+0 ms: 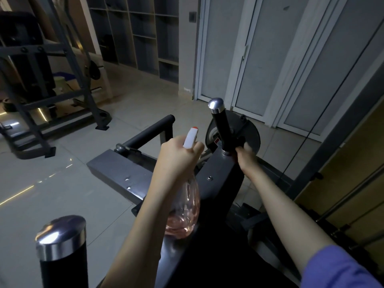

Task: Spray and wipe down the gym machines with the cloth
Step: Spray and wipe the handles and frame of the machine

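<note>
While the left hand point(176, 156) grips the neck of a spray bottle point(188, 206) at the centre of the frame, the bottle's clear pinkish body hangs below the wrist. Its white spray head point(191, 138), tipped with orange, points up and away toward the far wall. The right hand point(246, 155) is just right of centre, at the foot of the upright grip point(221, 125), a black post with a chrome cap. Its fingers are blurred and curl round something dark there. Whether that is the post itself or a cloth, I cannot tell. A purple sleeve point(336, 269) shows on that arm in the lower right corner.

Both hands work over a dark grey gym machine point(216, 183). Its flat steel beam point(116, 169) runs left of centre, and a round dark plate point(250, 134) sits just behind the upright grip. A second chrome-capped grip point(62, 246) stands close to the camera in the lower left.

Another machine point(41, 69) fills the upper left. Open shelving point(135, 28) lines the wall at upper centre, and pale doors point(259, 59) take the upper right. Glossy floor tiles point(52, 183) catch thin streaks of light at the left.
</note>
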### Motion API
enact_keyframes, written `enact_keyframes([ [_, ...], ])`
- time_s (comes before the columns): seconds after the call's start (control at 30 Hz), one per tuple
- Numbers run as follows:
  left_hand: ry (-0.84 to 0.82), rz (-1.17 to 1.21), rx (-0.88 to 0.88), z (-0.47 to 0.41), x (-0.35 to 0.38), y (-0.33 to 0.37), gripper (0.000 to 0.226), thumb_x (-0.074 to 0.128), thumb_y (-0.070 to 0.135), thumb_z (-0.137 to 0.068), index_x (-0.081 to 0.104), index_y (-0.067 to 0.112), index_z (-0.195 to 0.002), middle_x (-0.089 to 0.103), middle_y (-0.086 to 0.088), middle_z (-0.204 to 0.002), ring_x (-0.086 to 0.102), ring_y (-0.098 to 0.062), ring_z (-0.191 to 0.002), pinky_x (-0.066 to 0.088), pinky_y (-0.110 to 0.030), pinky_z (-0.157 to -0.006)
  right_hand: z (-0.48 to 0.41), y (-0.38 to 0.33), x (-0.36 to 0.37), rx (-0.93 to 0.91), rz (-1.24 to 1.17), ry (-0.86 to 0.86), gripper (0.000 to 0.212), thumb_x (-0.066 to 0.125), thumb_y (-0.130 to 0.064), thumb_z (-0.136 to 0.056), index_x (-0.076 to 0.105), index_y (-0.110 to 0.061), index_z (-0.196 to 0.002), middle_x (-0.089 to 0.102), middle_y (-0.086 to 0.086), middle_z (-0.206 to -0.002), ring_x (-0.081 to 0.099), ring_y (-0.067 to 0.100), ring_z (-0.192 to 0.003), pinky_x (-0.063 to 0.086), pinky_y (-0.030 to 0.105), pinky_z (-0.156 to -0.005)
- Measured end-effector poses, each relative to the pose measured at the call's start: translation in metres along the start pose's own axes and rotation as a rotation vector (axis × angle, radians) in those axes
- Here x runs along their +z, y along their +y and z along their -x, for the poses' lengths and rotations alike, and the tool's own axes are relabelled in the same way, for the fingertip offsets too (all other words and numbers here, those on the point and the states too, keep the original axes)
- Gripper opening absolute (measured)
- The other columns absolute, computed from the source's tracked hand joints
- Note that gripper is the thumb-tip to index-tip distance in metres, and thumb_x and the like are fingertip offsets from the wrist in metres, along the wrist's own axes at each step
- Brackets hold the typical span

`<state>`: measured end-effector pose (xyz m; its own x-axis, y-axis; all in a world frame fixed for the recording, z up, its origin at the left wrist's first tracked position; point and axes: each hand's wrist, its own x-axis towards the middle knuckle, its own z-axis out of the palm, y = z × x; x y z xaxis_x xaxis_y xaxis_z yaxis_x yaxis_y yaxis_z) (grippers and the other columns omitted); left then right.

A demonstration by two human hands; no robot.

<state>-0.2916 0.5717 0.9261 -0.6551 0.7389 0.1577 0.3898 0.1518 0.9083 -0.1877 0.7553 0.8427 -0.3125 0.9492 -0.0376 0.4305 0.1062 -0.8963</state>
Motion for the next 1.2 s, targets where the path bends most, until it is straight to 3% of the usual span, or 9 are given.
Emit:
enact_keyframes([
  [0.13, -0.002, 0.006, -0.007, -0.001, 0.0, -0.001, 0.036, 0.052, 0.028, -0.085, 0.05, -0.007, -0.078, 0.048, -0.023, -0.07, 0.04, -0.02, -0.061, 0.032, -0.035, -0.059, -0.011, -0.005, 0.0, 0.037, 0.018, 0.025, 0.021, 0.035, -0.017, -0.098, 0.051, -0.009, -0.107, 0.053, 0.007, -0.105, 0.052, 0.024, -0.104, 0.033, 0.03, -0.079],
  [0.3, -0.008, 0.063, -0.013, 0.0, -0.002, -0.003, 0.034, 0.05, 0.032, -0.077, 0.045, -0.001, -0.073, 0.051, -0.028, -0.076, 0.038, -0.018, -0.063, 0.033, -0.034, -0.061, 0.001, 0.004, 0.005, -0.036, 0.053, 0.062, 0.037, 0.036, -0.025, -0.099, 0.047, -0.005, -0.128, 0.05, 0.013, -0.129, 0.049, 0.029, -0.117, 0.033, 0.028, -0.082],
  [0.4, -0.013, 0.059, 0.001, 0.002, -0.002, -0.002, 0.032, 0.049, 0.031, -0.075, 0.044, -0.001, -0.074, 0.049, -0.025, -0.074, 0.038, -0.018, -0.062, 0.032, -0.034, -0.062, 0.013, 0.01, 0.01, -0.097, 0.099, 0.076, 0.039, 0.037, -0.028, -0.099, 0.047, -0.004, -0.128, 0.048, 0.014, -0.131, 0.049, 0.03, -0.116, 0.034, 0.027, -0.082],
  [0.53, -0.019, 0.038, 0.017, 0.003, -0.002, -0.001, 0.037, 0.048, 0.033, -0.073, 0.045, -0.003, -0.078, 0.049, -0.024, -0.073, 0.039, -0.018, -0.062, 0.033, -0.035, -0.061, 0.025, 0.015, 0.012, -0.175, 0.149, 0.057, 0.042, 0.038, -0.024, -0.099, 0.046, 0.002, -0.131, 0.04, 0.019, -0.141, 0.041, 0.032, -0.128, 0.036, 0.036, -0.104],
  [0.63, -0.026, 0.031, 0.028, 0.007, 0.0, 0.0, 0.04, 0.048, 0.034, -0.074, 0.042, -0.004, -0.079, 0.051, -0.028, -0.077, 0.038, -0.018, -0.061, 0.032, -0.034, -0.06, 0.039, 0.019, 0.012, -0.241, 0.152, 0.067, 0.044, 0.04, -0.021, -0.098, 0.041, -0.001, -0.138, 0.038, 0.017, -0.144, 0.036, 0.031, -0.132, 0.032, 0.042, -0.108],
  [0.87, -0.065, 0.066, 0.012, 0.017, -0.003, 0.006, 0.043, 0.052, 0.035, -0.072, 0.049, -0.005, -0.088, 0.057, -0.021, -0.081, 0.045, -0.016, -0.064, 0.035, -0.033, -0.061, 0.072, 0.025, 0.008, -0.277, 0.129, 0.061, 0.041, 0.04, -0.012, -0.098, 0.04, 0.001, -0.137, 0.037, 0.014, -0.144, 0.037, 0.024, -0.131, 0.027, 0.013, -0.094],
  [1.03, -0.072, 0.044, 0.081, 0.035, 0.006, 0.017, 0.04, 0.054, 0.032, -0.088, 0.046, -0.006, -0.085, 0.052, -0.014, -0.073, 0.042, -0.017, -0.058, 0.034, -0.031, -0.056, 0.075, 0.037, -0.018, 0.08, -0.232, 0.065, 0.034, 0.045, -0.024, -0.095, 0.051, -0.01, -0.126, 0.059, 0.011, -0.118, 0.057, 0.026, -0.106, 0.048, 0.036, -0.091],
  [1.13, -0.077, 0.005, 0.079, 0.059, 0.026, 0.023, 0.034, 0.056, 0.034, -0.088, 0.055, 0.0, -0.084, 0.062, -0.018, -0.074, 0.045, -0.018, -0.055, 0.037, -0.031, -0.057, 0.072, 0.056, -0.036, 0.343, -0.401, 0.077, 0.037, 0.049, -0.028, -0.094, 0.047, -0.005, -0.124, 0.06, 0.013, -0.113, 0.059, 0.03, -0.1, 0.05, 0.037, -0.083],
  [1.2, -0.118, -0.014, 0.049, 0.076, 0.05, 0.02, 0.037, 0.053, 0.039, -0.078, 0.058, 0.003, -0.084, 0.063, -0.019, -0.075, 0.046, -0.018, -0.056, 0.037, -0.032, -0.057, 0.072, 0.069, -0.047, 0.431, -0.534, 0.037, 0.033, 0.051, -0.022, -0.094, 0.051, 0.0, -0.119, 0.063, 0.014, -0.097, 0.062, 0.028, -0.085, 0.051, 0.034, -0.07],
])
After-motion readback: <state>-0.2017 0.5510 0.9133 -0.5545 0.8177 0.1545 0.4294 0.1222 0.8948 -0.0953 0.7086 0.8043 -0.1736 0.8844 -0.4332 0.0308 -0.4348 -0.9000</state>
